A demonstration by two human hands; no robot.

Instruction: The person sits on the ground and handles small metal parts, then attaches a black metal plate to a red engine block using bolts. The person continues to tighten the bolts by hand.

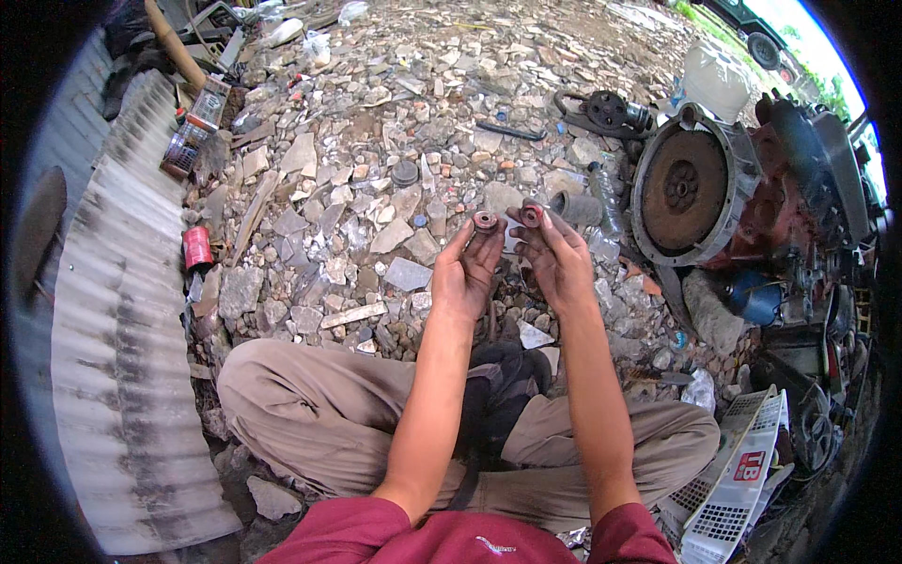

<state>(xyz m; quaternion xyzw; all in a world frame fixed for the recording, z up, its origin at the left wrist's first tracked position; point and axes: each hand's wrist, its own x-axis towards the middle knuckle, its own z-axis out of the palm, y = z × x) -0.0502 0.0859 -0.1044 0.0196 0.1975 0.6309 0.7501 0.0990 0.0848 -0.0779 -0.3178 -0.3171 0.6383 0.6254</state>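
Observation:
Both my arms reach forward over my crossed legs. My left hand (470,269) is closed around a small round metal part with a hole in its middle (485,221), its ringed face turned up. Close beside it, my right hand (560,261) grips a similar small round part with a reddish rim (533,216) between thumb and fingers. The two parts are apart, a short gap between them. Smudges of dark grease cover my fingers. Just beyond my right hand a grey metal cylinder (577,209) lies on the stones.
Broken stone and tile cover the ground. On the right stands a large engine block with a round rusty flywheel (680,182); a pulley assembly (609,111) lies behind. A white plastic crate (738,479) is at lower right. Corrugated sheet (122,357) and a red can (197,247) are left.

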